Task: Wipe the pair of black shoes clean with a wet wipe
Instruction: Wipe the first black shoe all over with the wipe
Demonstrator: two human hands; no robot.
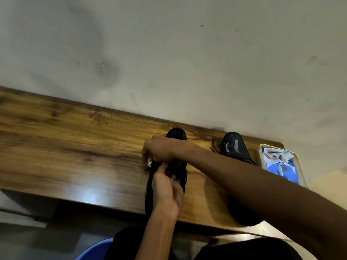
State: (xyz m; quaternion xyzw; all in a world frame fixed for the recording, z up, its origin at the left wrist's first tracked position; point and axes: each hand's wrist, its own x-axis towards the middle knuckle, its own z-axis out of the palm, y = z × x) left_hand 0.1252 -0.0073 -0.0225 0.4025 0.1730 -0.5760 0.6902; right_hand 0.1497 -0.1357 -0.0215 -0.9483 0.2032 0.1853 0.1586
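Two black shoes stand toe-to-wall on a wooden table (65,139), side by side but well apart. The near shoe (175,134) is mostly covered: only its rounded toe, a strip of its left side and some lacing between the hands show. The right hand (159,150) reaches across from the right and curls down over the shoe's forepart, fingers bunched around a small white scrap of wet wipe (149,163) that peeks out at the shoe's left edge; most of the wipe is hidden in that grip. The left hand (167,192) comes up from below and lies on the shoe's rear half, thumb and fingers pinched in at the lace area, though whether they grasp the laces or the tongue is hard to make out. The other shoe (233,147) has pale streaks on its toe and a loose lace trailing to its left; the right forearm crosses over its middle, so only toe and heel show. Just beside it, at the table's right end, a pale tray (300,171) holds a crumpled blue and white packet (279,162), its print unreadable. A blue rounded object (93,250) is cut off at the bottom edge.
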